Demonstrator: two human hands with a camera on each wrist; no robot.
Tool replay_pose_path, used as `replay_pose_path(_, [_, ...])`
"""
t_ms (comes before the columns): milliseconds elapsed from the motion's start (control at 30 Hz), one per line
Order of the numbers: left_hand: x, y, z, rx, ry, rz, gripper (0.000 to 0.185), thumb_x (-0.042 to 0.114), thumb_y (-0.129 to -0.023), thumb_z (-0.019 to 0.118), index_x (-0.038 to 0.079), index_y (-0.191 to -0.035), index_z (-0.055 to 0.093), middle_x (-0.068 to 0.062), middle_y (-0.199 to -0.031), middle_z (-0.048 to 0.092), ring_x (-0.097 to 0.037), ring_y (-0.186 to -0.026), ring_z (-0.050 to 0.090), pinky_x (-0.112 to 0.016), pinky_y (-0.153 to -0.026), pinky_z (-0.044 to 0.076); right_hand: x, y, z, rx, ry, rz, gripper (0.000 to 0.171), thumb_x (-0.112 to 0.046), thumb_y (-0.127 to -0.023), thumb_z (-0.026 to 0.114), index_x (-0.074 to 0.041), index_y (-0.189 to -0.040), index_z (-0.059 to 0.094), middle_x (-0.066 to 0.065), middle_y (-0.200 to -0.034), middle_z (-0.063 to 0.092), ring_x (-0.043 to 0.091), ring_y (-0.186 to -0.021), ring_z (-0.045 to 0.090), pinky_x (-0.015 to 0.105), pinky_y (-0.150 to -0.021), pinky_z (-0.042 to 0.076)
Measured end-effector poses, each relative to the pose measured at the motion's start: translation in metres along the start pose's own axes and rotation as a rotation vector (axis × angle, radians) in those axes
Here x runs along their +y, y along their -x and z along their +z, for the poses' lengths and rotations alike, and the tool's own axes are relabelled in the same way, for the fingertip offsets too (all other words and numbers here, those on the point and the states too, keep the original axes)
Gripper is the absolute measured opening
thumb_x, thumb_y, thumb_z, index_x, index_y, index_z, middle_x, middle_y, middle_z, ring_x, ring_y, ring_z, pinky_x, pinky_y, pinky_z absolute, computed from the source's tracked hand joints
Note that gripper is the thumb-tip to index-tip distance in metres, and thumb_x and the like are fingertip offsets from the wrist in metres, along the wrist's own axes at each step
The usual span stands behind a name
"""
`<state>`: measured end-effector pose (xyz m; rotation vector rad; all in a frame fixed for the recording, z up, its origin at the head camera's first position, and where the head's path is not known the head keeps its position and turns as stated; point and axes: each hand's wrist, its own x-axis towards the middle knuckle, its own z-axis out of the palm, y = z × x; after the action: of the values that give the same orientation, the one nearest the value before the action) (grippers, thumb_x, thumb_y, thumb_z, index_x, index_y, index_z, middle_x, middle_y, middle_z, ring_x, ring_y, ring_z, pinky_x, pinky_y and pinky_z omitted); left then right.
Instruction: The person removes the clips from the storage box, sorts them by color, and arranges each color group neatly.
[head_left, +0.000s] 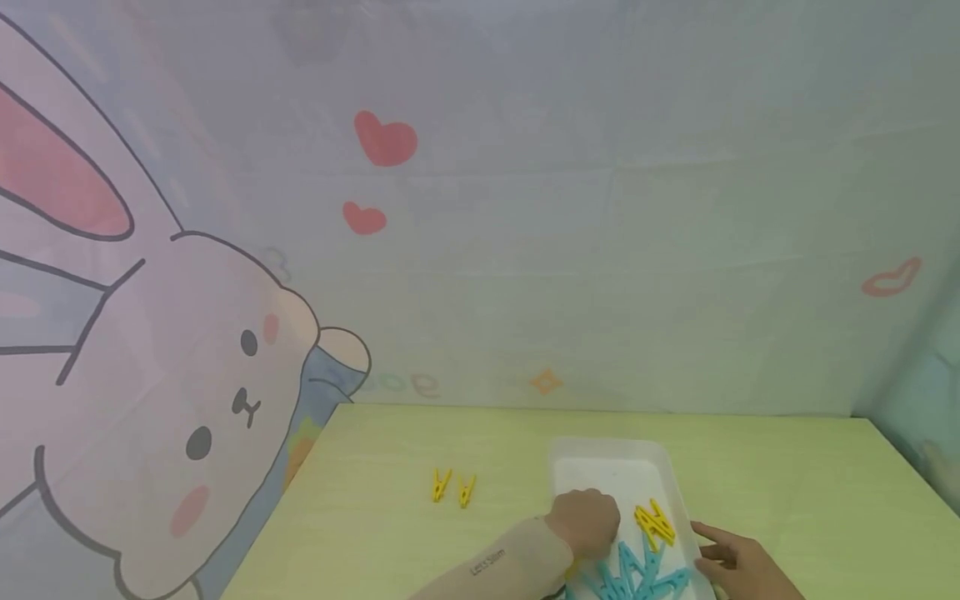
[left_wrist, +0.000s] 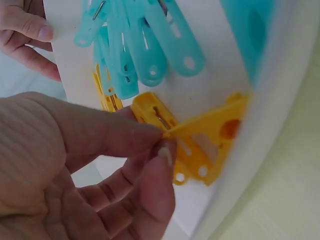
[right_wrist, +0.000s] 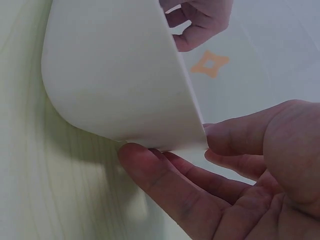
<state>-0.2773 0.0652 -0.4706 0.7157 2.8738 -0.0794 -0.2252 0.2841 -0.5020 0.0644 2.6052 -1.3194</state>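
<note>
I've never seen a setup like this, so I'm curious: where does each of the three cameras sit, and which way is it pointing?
Head: worn on the head, looking forward and down at the green table, white tray, both hands and the left forearm.
Left wrist: on the left wrist, close above the tray; the left hand pinches a yellow clothespin beside teal clothespins.
Right wrist: on the right wrist, low beside the tray's outer wall; the right hand holds its rim.
All three views show the tray.
</note>
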Motion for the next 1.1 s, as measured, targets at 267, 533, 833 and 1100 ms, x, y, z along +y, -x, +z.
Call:
replay_pose_path(267, [-0.002, -0.003, 0.001, 0.005, 0.055, 0.003, 0.018, 0.022, -0.09, 0.069, 0.02, -0.072, 0.07, 0.009, -0.07, 0.054, -0.008, -0.06, 0.049, -0.026, -0.057, 0.046, 0.002, -0.004, 0.0, -0.008, 0.028, 0.023, 0.056, -0.011, -0.092, 0.069, 0.013, -0.137, 0.047, 0.023, -0.106, 0.068, 0.037, -0.097, 0.066, 0.048, -0.08, 0.055])
replay_pose_path(533, [-0.011, -0.012, 0.012, 0.038, 0.105, 0.028, 0.018, 0.025, -0.083, 0.075, 0.02, -0.071, 0.062, 0.01, -0.069, 0.053, -0.007, -0.063, 0.047, -0.025, -0.057, 0.043, 0.007, -0.011, 0.003, -0.013, 0.026, 0.036, 0.057, -0.013, -0.091, 0.07, 0.012, -0.137, 0.047, 0.022, -0.105, 0.068, 0.035, -0.096, 0.067, 0.047, -0.079, 0.055])
replay_pose_path(833, [-0.018, -0.01, 0.019, 0.171, 0.151, 0.005, 0.027, 0.015, -0.076, 0.08, 0.016, -0.091, 0.058, 0.004, -0.078, 0.047, -0.009, -0.065, 0.043, -0.023, -0.058, 0.042, 0.006, -0.009, 0.005, -0.021, 0.034, 0.052, 0.058, -0.014, -0.092, 0.07, 0.011, -0.138, 0.047, 0.023, -0.106, 0.068, 0.035, -0.095, 0.067, 0.047, -0.079, 0.055])
replay_pose_path(1100, [-0.02, -0.009, 0.018, 0.167, 0.238, -0.023, 0.019, 0.015, -0.076, 0.08, 0.014, -0.085, 0.063, 0.005, -0.073, 0.055, -0.009, -0.064, 0.049, -0.023, -0.06, 0.046, 0.003, -0.004, 0.005, -0.013, 0.019, 0.058, 0.057, -0.013, -0.091, 0.07, 0.012, -0.138, 0.047, 0.022, -0.105, 0.068, 0.034, -0.094, 0.067, 0.046, -0.078, 0.055])
